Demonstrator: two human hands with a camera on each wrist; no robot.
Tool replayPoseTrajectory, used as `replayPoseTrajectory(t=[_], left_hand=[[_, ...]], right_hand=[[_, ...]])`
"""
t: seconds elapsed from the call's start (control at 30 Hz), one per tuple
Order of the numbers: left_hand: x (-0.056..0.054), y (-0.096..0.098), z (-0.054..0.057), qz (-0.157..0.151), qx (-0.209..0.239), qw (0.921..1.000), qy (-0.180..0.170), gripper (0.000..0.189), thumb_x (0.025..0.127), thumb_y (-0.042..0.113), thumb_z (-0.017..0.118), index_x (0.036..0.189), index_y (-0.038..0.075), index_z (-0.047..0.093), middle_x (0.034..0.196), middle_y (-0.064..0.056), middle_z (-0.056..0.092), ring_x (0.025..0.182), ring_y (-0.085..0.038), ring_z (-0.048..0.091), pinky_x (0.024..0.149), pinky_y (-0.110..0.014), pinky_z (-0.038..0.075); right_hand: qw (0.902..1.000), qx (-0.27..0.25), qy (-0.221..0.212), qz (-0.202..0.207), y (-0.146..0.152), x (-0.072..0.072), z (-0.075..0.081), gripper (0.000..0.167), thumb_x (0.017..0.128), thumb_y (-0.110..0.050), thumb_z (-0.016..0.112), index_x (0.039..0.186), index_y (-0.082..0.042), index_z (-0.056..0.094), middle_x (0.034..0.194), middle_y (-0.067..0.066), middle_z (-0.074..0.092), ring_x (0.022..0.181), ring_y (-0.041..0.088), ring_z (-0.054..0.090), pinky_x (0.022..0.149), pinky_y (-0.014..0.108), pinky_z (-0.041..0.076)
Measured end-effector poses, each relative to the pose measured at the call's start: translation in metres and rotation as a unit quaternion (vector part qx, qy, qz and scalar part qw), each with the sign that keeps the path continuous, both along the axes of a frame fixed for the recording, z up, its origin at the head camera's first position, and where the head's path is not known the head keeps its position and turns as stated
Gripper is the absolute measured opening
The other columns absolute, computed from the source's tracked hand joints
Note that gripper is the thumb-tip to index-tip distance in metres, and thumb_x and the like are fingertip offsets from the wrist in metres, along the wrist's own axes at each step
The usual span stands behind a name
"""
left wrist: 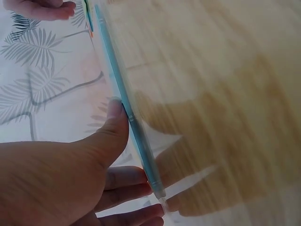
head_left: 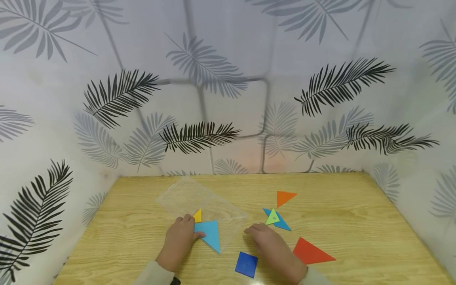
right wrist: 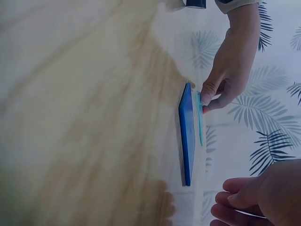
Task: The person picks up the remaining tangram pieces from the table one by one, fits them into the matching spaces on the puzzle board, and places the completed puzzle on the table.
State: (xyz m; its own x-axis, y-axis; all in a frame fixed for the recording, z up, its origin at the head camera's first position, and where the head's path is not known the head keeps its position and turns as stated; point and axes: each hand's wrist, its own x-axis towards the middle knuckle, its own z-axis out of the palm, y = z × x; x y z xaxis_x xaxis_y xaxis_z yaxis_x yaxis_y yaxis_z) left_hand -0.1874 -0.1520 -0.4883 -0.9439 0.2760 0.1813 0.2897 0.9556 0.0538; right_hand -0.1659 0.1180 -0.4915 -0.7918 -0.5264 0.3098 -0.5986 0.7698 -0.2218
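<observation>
A light blue triangle (head_left: 211,233) lies over the near part of a clear rectangular tray (head_left: 187,194). My left hand (head_left: 179,239) rests at its left corner, the thumb on the triangle and the fingertips beside a small yellow triangle (head_left: 198,216). Seen edge-on in the left wrist view, the light blue triangle (left wrist: 120,84) has the thumb against its face. My right hand (head_left: 272,247) hovers right of the tray, its fingers loosely bent and holding nothing. A dark blue square (head_left: 246,264) is on the table left of that hand, and a red triangle (head_left: 311,252) sits partly behind its wrist.
Beyond the right hand, a small green triangle (head_left: 273,216) lies on a blue piece (head_left: 282,224). An orange triangle (head_left: 285,198) is farther back. The wooden table (head_left: 360,221) is bordered by a leaf-patterned curtain (head_left: 228,107) at the back and sides.
</observation>
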Motion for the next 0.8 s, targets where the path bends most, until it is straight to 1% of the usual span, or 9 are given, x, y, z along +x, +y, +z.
replayPoseTrajectory(t=[0.13,0.27,0.33,0.4,0.47,0.53,0.6,0.7,0.8], left_hand=[[-0.001,-0.002,-0.004,0.000,0.001,1.0000,0.000,0.055,0.075,0.049,0.066,0.094,-0.001,0.064,0.093,-0.009,0.059,0.080,-0.023,0.056,0.064,-0.033,0.053],[-0.002,-0.002,-0.008,-0.017,0.010,0.9997,0.017,0.053,0.072,0.049,0.067,0.092,0.000,0.063,0.089,-0.006,0.057,0.076,-0.021,0.053,0.063,-0.031,0.052],[-0.003,-0.001,-0.008,-0.029,0.014,0.9990,0.031,0.052,0.071,0.049,0.068,0.091,0.001,0.062,0.087,-0.005,0.056,0.073,-0.020,0.051,0.062,-0.029,0.051],[-0.004,0.001,-0.007,-0.040,0.020,0.9982,0.040,0.052,0.069,0.047,0.069,0.091,0.001,0.062,0.085,-0.004,0.055,0.072,-0.019,0.050,0.061,-0.029,0.051],[-0.005,0.002,-0.007,-0.046,0.022,0.9976,0.046,0.052,0.068,0.047,0.070,0.091,0.001,0.061,0.085,-0.004,0.055,0.071,-0.019,0.049,0.060,-0.028,0.050],[-0.006,0.004,-0.006,-0.047,0.021,0.9976,0.046,0.052,0.068,0.047,0.070,0.091,0.000,0.062,0.085,-0.004,0.054,0.071,-0.019,0.049,0.060,-0.028,0.050],[-0.007,0.005,-0.006,-0.045,0.017,0.9980,0.042,0.052,0.068,0.047,0.069,0.091,0.001,0.062,0.085,-0.004,0.054,0.071,-0.019,0.049,0.061,-0.028,0.050],[-0.009,0.006,-0.006,-0.039,0.005,0.9987,0.031,0.053,0.069,0.048,0.068,0.092,0.001,0.062,0.085,-0.003,0.053,0.074,-0.019,0.050,0.062,-0.028,0.051],[-0.011,0.006,-0.006,-0.034,-0.008,0.9991,0.025,0.054,0.068,0.049,0.066,0.093,0.001,0.062,0.084,-0.003,0.053,0.074,-0.019,0.051,0.063,-0.028,0.051]], right_hand=[[0.9999,0.006,-0.012,0.010,-0.011,-0.003,-0.001,0.035,0.077,0.010,0.062,0.108,-0.006,0.065,0.104,0.004,0.062,0.098,0.019,0.056,0.082,0.030,0.050],[0.9993,0.002,-0.037,0.008,-0.019,-0.006,-0.006,0.040,0.074,0.010,0.063,0.111,-0.005,0.064,0.110,0.005,0.060,0.102,0.019,0.054,0.087,0.031,0.048],[0.9993,-0.003,-0.037,0.006,-0.022,-0.007,-0.010,0.036,0.077,0.007,0.063,0.111,-0.005,0.064,0.111,0.005,0.059,0.104,0.020,0.053,0.088,0.032,0.048],[0.9995,-0.010,-0.030,0.005,-0.024,-0.009,-0.013,0.029,0.082,0.002,0.062,0.110,-0.005,0.064,0.112,0.005,0.059,0.106,0.020,0.052,0.089,0.032,0.047],[0.9997,-0.017,-0.018,0.006,-0.026,-0.010,-0.015,0.024,0.087,-0.005,0.061,0.110,-0.006,0.065,0.113,0.006,0.059,0.107,0.021,0.051,0.090,0.033,0.046],[0.9997,-0.016,-0.014,0.007,-0.028,-0.011,-0.016,0.022,0.090,-0.012,0.059,0.111,-0.006,0.064,0.115,0.007,0.058,0.109,0.022,0.051,0.091,0.034,0.045],[0.9997,-0.007,-0.024,0.006,-0.029,-0.011,-0.016,0.026,0.092,-0.020,0.058,0.114,-0.006,0.062,0.118,0.007,0.057,0.111,0.023,0.050,0.092,0.036,0.044],[0.9984,0.021,-0.053,0.002,-0.032,-0.010,-0.017,0.040,0.094,-0.035,0.054,0.122,-0.006,0.058,0.123,0.007,0.054,0.115,0.023,0.047,0.096,0.039,0.041],[0.9964,0.041,-0.074,-0.005,-0.033,-0.010,-0.019,0.051,0.093,-0.044,0.052,0.127,-0.007,0.055,0.127,0.005,0.051,0.119,0.022,0.044,0.099,0.039,0.038]])
